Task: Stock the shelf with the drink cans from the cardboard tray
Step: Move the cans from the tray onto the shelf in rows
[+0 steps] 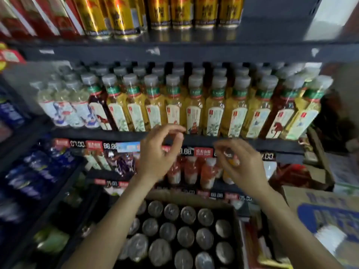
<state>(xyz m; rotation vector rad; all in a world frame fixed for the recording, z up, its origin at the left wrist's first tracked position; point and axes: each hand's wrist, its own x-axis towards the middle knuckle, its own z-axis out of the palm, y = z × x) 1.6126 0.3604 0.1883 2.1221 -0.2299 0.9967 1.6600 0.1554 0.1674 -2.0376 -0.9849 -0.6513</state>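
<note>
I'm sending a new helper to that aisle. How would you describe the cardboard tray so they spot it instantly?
Start at the long shelf of yellow tea bottles and look straight down, below the person's forearms. The cardboard tray sits there, an open brown box packed with silver can tops; the closed blue-printed carton is to its right.

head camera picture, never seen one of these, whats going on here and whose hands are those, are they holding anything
There is one picture, taken by a wide-angle camera worn on a person's head, looking forward and down. That is why the shelves bend at the edges. No machine is involved; both hands belong to the wearer.

The left hand and right hand are raised in front of a shop shelf, fingers loosely curled. Neither seems to hold anything, though the picture is blurred.

Below the hands sits the cardboard tray, filled with drink cans seen from above. On the top shelf stand gold cans; to their right is a bare stretch. The shelf under it carries tea bottles with grey caps.
</note>
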